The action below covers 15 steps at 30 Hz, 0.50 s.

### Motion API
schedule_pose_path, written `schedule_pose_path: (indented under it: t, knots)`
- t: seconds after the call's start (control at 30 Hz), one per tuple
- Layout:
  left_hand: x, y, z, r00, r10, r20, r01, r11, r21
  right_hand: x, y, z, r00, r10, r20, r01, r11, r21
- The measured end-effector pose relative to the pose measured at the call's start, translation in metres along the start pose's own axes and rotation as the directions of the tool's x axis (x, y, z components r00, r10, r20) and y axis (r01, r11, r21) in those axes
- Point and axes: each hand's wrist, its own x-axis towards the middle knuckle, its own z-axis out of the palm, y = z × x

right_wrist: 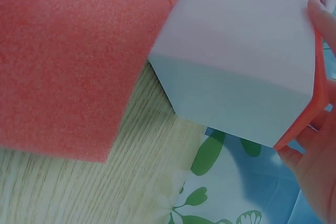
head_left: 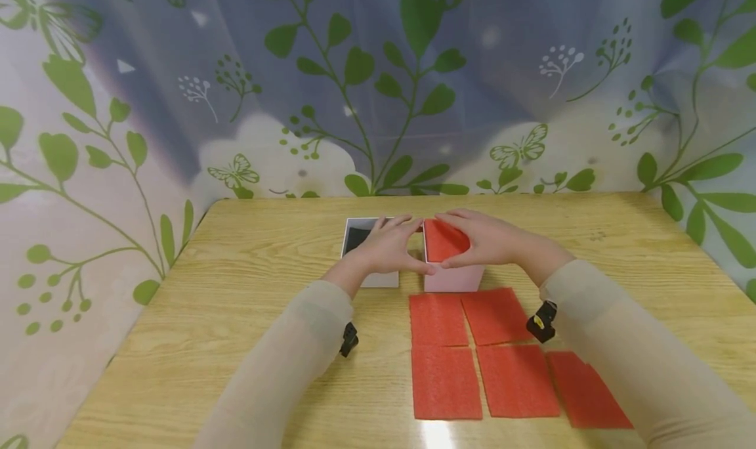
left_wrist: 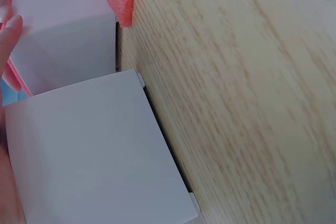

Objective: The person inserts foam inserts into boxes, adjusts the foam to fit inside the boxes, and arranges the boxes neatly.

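Wooden desk (head_left: 254,272), leafy curtain (head_left: 354,94) behind. One pink box (head_left: 451,279), mouth covered by one red sheet (head_left: 440,242); one white box (head_left: 384,280) just left, black contents. Hands: left hand (head_left: 386,249) spanning the pink box's left rim, thumb and forefinger at corners; right hand (head_left: 493,239) curved around the sheet's edges. Handling, probably: square corners, press evenly. Clearance: narrow gap between boxes; five loose sheets (head_left: 445,383) nearside; ample room leftward.

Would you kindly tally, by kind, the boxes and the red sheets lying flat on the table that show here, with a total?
Boxes: 2
Red sheets flat on the table: 5 (one partly hidden by the right sleeve)
Total: 7
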Motion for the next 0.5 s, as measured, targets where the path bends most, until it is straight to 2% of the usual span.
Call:
schedule_pose_path:
  t: [0.2, 0.5]
  knots:
    - [-0.0008, -0.0009, 0.0003, 1.0, 0.002, -0.005, -0.002, 1.0, -0.007, 0.001, 0.0019, 0.0016, 1.0, 0.007, -0.003, -0.007, 0.998, 0.066]
    - [-0.0005, -0.0004, 0.0002, 1.0, 0.006, -0.008, -0.006, 1.0, 0.002, 0.003, 0.0084, 0.0092, 0.998, 0.007, -0.057, 0.003, 0.987, 0.159]
